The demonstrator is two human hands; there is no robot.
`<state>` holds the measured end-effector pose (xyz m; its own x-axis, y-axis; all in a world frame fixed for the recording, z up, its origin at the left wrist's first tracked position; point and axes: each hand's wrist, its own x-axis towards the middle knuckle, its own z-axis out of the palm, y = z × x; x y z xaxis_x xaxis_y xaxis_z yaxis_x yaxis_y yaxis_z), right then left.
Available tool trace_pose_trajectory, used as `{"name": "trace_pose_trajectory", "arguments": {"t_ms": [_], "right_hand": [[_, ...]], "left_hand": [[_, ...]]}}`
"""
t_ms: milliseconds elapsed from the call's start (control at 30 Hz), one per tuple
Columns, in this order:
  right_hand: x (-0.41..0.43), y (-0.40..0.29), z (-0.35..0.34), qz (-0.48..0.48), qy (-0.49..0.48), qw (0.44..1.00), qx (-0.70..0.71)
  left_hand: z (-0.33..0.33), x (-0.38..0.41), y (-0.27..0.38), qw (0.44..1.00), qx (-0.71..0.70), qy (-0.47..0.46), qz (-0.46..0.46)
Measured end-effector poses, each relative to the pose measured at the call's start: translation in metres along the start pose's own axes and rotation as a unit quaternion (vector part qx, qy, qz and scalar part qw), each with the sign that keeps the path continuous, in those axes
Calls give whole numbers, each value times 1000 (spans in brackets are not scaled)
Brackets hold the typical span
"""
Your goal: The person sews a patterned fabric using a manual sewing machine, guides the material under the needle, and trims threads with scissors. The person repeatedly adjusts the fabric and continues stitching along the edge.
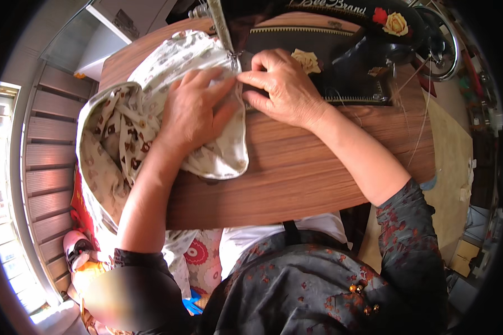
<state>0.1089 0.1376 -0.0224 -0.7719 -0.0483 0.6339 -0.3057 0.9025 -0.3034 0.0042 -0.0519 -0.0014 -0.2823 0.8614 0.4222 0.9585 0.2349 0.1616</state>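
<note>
A white cloth (pixel 218 157) printed with small brown figures lies on the wooden table of a black Bee Brand sewing machine (pixel 331 6). Its narrow hemmed edge runs up to the metal presser foot (pixel 234 62). My left hand (pixel 199 106), slightly blurred, rests flat on this cloth with fingers spread. From the right, my right hand (pixel 283 88) reaches the hem just in front of the foot. Its index fingertip touches the edge, and a gap shows between index finger and thumb. The needle's point cannot be made out.
The cloth's gathered part (pixel 113 138) hangs over the table's left edge beside my left forearm. A handwheel (pixel 444 50) stands at the far right, with loose threads (pixel 421 113) hanging below it. Bare wooden tabletop (pixel 302 167) lies nearer me. A slatted panel (pixel 52 138) is left.
</note>
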Motion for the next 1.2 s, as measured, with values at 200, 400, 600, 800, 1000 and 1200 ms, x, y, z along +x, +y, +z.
{"name": "trace_pose_trajectory", "arguments": {"t_ms": [200, 400, 600, 800, 1000, 1200], "right_hand": [[-2, -5, -2, -116, -40, 991, 50], [-18, -45, -19, -134, -127, 980, 79], [-15, -58, -17, -22, -157, 975, 156], [-8, -60, -6, 74, 64, 983, 156], [-26, -116, 1, 280, -50, 890, 355], [32, -182, 41, 173, -31, 887, 426]], "left_hand": [[-56, -13, 17, 985, -157, 13, -72], [-87, -64, 43, 993, -13, -116, -31], [-79, -73, 21, 984, -131, -95, -70], [-110, -51, 14, 935, -252, -117, -219], [-134, -24, 7, 969, -167, -54, -175], [-155, 26, 65, 974, -115, -153, -124]]}}
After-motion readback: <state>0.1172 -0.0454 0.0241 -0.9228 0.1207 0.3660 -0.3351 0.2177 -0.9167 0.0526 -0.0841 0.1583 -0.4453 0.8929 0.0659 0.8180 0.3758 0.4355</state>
